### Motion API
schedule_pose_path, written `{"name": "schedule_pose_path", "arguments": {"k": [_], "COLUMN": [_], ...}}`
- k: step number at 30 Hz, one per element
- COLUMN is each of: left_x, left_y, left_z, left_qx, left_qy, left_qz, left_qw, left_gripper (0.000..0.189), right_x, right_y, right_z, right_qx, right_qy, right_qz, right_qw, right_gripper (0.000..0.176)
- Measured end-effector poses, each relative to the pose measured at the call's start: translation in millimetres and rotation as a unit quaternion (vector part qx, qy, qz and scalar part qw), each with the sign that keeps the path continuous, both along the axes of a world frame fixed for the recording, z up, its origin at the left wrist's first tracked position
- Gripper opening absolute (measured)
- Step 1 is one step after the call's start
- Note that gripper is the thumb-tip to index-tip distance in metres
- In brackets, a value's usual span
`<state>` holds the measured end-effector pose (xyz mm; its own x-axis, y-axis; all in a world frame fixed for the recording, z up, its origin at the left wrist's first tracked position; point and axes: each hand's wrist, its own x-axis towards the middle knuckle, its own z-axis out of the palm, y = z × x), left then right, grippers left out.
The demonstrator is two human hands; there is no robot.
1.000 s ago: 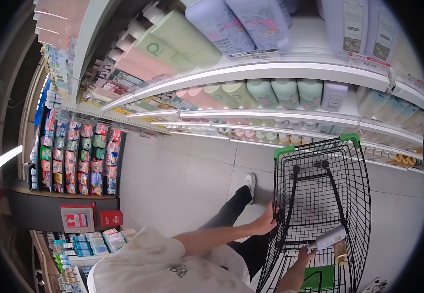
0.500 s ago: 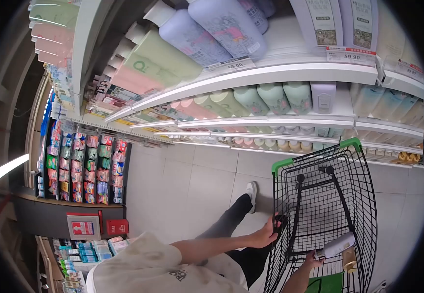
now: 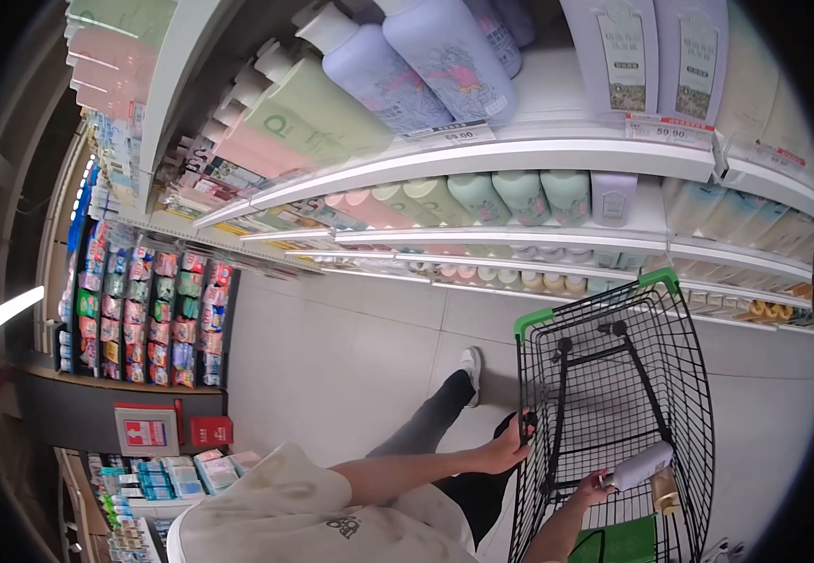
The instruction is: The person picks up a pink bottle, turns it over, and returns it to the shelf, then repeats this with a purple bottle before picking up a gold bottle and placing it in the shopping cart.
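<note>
My left hand (image 3: pixel 508 448) grips the left rim of a black wire shopping cart (image 3: pixel 684 375) with green corner trim. My right hand (image 3: pixel 595 487) reaches down inside the cart and holds one end of a white tube-shaped package (image 3: pixel 644 464), which lies low in the basket. Beside the package stands an amber bottle (image 3: pixel 664 490), and a green item (image 3: pixel 625 542) lies on the cart's floor below it. My leg and white shoe (image 3: pixel 471 362) stretch out left of the cart.
White shelves (image 3: pixel 482 158) full of pastel bottles run along the far side with price tags (image 3: pixel 459 134). A rack of small packets (image 3: pixel 149 314) stands at left, above a red sign (image 3: pixel 147 432). Grey tiled floor (image 3: pixel 332 357) lies between them.
The view has shifted slightly. My right hand with the white package has stayed inside the cart, edging a little up and left. My left hand keeps its hold on the rim.
</note>
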<state>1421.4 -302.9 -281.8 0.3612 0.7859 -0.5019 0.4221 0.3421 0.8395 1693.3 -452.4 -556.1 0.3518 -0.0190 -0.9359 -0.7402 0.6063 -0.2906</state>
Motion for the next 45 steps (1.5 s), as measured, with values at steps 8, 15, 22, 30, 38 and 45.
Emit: {"name": "schedule_pose_path", "arguments": {"k": [8, 15, 22, 30, 38, 45], "left_x": [2.2, -21.3, -131.2, -156.7, -119.0, -120.1], "left_y": [-7.0, 0.2, 3.5, 21.5, 38.5, -9.3], "left_z": [-17.0, -24.6, -4.4, 72.8, 173.8, 179.3], "left_qx": [0.038, -0.083, -0.199, -0.25, -0.336, -0.383], "left_qy": [-0.008, -0.071, -0.103, -0.312, -0.542, -0.531], "left_qz": [0.013, 0.017, 0.195, 0.197, -0.118, -0.047], "left_qw": [0.999, 0.994, 0.955, 0.895, 0.761, 0.754], "left_gripper": [0.079, 0.073, 0.048, 0.053, 0.088, 0.097], "right_x": [23.8, 23.0, -11.9, -74.4, -122.8, -127.9], "right_y": [-19.6, -18.8, 32.2, 117.8, 178.9, 223.8], "right_z": [40.5, 138.7, 322.8, 565.9, 602.4, 593.3], "right_qx": [-0.045, -0.322, -0.38, -0.037, 0.256, 0.244], "right_qy": [-0.078, -0.178, -0.471, -0.666, -0.624, -0.375], "right_qz": [0.188, 0.387, 0.667, 0.669, 0.666, 0.861], "right_qw": [0.978, 0.845, 0.435, 0.328, 0.32, 0.241], "right_gripper": [0.034, 0.046, 0.032, 0.033, 0.05, 0.047]}}
